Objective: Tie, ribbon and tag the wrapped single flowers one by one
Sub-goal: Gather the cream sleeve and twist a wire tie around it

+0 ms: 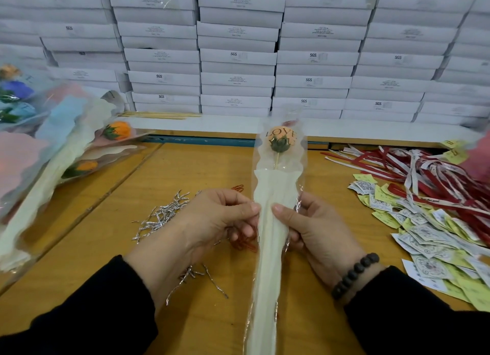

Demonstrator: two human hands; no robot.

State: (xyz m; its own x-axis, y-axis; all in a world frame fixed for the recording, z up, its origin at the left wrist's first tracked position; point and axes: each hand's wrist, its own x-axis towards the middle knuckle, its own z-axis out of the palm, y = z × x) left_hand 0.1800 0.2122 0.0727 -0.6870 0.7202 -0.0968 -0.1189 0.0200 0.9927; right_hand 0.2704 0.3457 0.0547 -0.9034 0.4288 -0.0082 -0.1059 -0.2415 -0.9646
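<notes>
The left hand (212,217) and right hand (315,227) both pinch the wrapped flower (275,195), held upright at centre frame, thumbs on the sleeve front. No tie is fitted yet. Risk: a loose pinch lets the sleeve unfurl while reaching for the wire ties (161,214) at 9 o'clock or ribbons (424,174) at 2 o'clock.

I see long black sleeves (87,315) on both arms, and a bracelet of dark round beads (354,275) on the right wrist.
</notes>
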